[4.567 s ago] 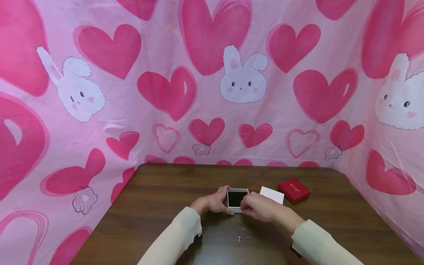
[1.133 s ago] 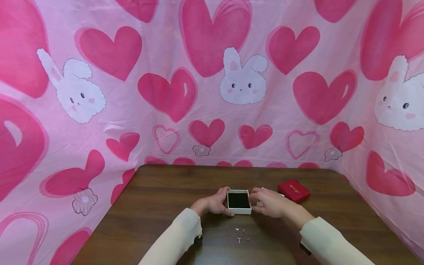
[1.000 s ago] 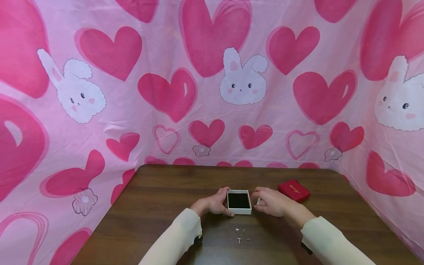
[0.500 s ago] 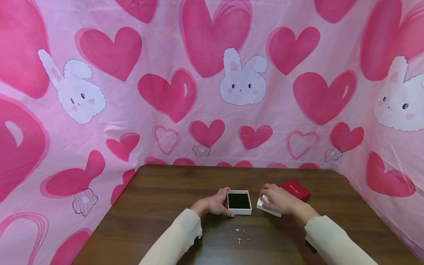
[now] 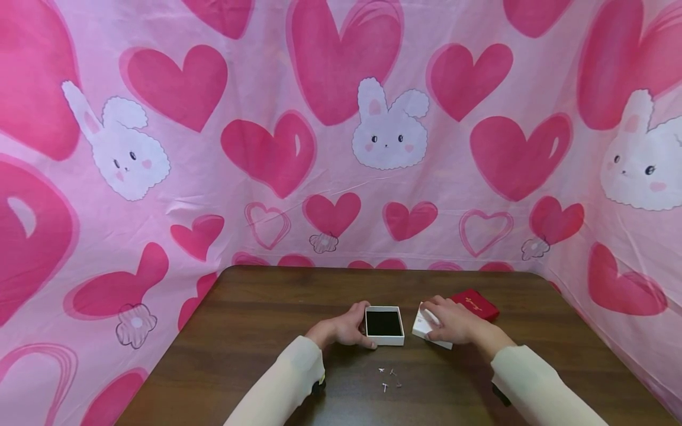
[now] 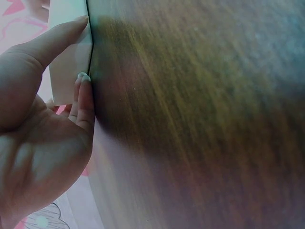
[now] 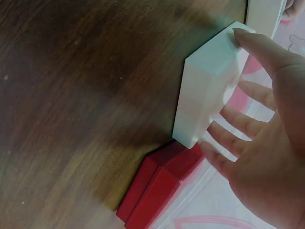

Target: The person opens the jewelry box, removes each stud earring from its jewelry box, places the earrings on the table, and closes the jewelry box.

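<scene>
My left hand (image 5: pixel 348 324) holds an open white box (image 5: pixel 389 341) with a black lining by its left side, thumb at the near edge. In the left wrist view, the thumb presses the box's wall (image 6: pixel 71 71) and the fingertips touch its lower edge. To the right, my right hand (image 5: pixel 450 319) rests over a white box lid (image 5: pixel 422 329) on the table. The right wrist view has the thumb on one corner of the lid (image 7: pixel 200 90) and loose, spread fingers along its top. Several tiny shiny pins (image 5: pixel 385 387), like stud earrings, lie in front of the open box.
A red box (image 5: pixel 474 305) with gold lettering lies behind the right hand, close to the white lid. Everything is on a dark brown wooden table (image 5: pixel 266 302). A pink cloth (image 5: pixel 330 171) with hearts and rabbits hangs around the back and sides.
My right hand left the open box, lifted and tilted the white lid, then set it down nearer; its fingers have since loosened. One more tiny pin lies on the table. The left hand stayed put.
</scene>
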A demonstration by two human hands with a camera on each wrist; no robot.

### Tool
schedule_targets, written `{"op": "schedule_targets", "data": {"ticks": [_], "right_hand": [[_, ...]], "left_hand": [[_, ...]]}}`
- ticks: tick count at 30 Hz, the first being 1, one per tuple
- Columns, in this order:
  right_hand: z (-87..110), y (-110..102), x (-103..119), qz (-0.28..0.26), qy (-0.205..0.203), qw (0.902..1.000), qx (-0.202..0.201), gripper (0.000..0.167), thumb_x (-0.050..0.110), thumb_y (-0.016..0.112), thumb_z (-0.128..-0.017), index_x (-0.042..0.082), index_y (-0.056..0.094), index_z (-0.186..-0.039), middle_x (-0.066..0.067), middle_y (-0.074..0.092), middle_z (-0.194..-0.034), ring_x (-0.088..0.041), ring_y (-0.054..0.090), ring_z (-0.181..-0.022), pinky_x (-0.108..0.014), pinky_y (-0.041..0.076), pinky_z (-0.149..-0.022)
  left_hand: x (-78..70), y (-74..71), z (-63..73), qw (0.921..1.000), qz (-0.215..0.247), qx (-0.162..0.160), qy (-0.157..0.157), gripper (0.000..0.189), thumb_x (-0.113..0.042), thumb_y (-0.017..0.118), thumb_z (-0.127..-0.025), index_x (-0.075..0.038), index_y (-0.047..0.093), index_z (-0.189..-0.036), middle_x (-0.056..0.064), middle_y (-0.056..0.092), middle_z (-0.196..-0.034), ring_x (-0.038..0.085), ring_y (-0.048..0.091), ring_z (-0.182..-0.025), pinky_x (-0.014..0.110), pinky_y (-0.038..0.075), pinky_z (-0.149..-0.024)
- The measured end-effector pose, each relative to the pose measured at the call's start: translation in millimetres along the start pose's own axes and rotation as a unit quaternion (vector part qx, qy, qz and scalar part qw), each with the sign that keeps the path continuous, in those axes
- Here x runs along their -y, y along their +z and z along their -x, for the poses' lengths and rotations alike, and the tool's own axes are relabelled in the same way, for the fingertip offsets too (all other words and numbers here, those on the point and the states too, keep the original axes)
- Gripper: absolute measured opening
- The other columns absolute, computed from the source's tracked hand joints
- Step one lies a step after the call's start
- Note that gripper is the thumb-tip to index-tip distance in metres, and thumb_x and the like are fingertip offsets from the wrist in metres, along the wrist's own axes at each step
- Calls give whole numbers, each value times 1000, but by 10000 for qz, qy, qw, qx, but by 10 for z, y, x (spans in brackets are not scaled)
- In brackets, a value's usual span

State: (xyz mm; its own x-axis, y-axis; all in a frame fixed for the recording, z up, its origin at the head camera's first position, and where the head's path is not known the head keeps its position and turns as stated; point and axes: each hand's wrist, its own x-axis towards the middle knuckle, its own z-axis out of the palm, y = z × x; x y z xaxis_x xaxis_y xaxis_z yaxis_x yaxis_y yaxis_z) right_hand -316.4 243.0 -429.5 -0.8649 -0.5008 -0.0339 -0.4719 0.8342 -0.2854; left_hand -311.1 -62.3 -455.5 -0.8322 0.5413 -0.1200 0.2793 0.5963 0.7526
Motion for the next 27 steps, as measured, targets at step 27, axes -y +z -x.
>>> {"op": "schedule_targets", "data": {"ticks": [27], "right_hand": [[15,107,-33,-264,-95,9996,-8,95,48,81,-82,-6,41,-150,-24,50,-140,-43,48,-128,-62,42,-104]], "left_hand": [[20,-7,11,9998,-103,56,176,77,-17,85,-83,-6,33,-139,9,41,-121,22,44,-108,40,40,-99]]}}
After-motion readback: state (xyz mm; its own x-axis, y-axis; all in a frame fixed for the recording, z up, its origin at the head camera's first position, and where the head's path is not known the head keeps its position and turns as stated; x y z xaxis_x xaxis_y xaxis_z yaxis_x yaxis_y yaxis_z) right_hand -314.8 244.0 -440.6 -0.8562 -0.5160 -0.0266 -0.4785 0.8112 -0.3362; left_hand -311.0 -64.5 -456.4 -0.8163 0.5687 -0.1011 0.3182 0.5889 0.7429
